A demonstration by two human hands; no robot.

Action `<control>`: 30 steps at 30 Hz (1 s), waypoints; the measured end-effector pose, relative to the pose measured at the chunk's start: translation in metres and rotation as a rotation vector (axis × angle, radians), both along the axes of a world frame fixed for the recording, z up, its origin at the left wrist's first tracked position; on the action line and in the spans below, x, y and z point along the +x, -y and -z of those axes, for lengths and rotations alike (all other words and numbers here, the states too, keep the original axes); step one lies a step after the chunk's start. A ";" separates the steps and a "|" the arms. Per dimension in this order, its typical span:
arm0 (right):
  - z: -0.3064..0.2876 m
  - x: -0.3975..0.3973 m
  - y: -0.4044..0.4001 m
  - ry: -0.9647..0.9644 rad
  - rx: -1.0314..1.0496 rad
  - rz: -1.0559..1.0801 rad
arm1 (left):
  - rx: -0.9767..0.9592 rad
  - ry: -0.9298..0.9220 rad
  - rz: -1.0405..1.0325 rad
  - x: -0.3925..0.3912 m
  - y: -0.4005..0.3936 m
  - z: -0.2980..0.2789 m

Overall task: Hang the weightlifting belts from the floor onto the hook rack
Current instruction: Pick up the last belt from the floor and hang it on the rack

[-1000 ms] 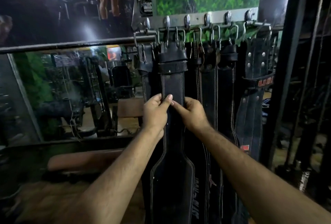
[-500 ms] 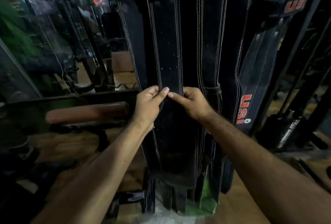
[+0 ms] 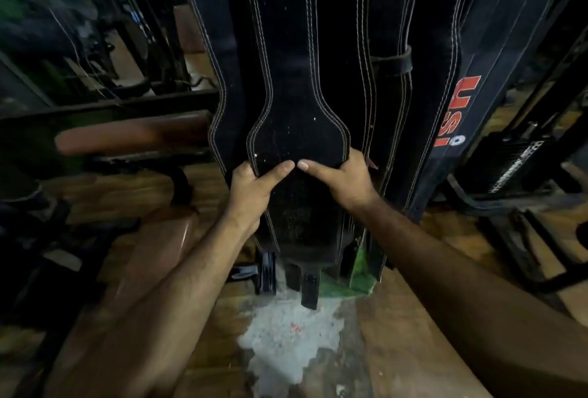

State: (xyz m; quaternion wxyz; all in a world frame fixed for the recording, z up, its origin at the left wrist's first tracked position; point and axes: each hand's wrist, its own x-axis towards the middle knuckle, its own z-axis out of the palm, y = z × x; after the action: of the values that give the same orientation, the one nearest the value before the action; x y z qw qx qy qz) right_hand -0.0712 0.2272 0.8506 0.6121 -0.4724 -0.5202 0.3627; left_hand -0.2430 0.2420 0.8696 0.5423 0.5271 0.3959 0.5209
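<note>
- Centrally, a black belt with white stitching is seen hanging among other dark belts, its wide part gripped at both edges.
- Its left edge is clasped by the left hand, thumb laid across the front.
- Its right edge is clasped by the right hand.
- Just to the right, a belt with red lettering is hung.
- Below, a worn floor is shown.

My left grip and my right grip hold the wide part of a black belt that hangs in front of me, thumbs on its face and nearly touching. Other dark belts hang beside it; one on the right has red letters. Below is the wooden floor.
</note>
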 end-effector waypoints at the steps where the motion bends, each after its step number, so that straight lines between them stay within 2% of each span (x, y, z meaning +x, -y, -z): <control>1: 0.016 0.000 0.005 0.006 -0.034 -0.014 | -0.020 -0.017 -0.007 0.000 0.003 0.014; 5: 0.078 -0.002 0.021 -0.013 -0.159 -0.009 | -0.111 -0.083 -0.055 -0.002 0.013 0.070; 11: 0.159 -0.007 0.041 -0.011 -0.357 0.009 | -0.175 -0.152 -0.016 -0.007 0.018 0.145; 17: 0.214 -0.002 0.041 0.068 -0.487 -0.016 | -0.244 -0.209 0.057 -0.008 0.015 0.209; 21: 0.240 -0.003 0.043 0.110 -0.538 -0.008 | -0.221 -0.246 0.090 -0.010 0.011 0.248; 26: 0.274 -0.009 0.052 0.165 -0.747 0.003 | -0.313 -0.324 0.105 -0.018 0.010 0.311; 30: 0.303 -0.017 0.055 0.159 -0.807 0.079 | -0.373 -0.363 0.143 -0.019 0.008 0.348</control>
State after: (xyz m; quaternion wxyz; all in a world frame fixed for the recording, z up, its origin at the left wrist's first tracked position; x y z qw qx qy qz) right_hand -0.0882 0.1721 0.5480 0.3488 -0.7207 -0.3634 0.4762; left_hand -0.2624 0.2336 0.5220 0.5855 0.5296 0.5376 0.2961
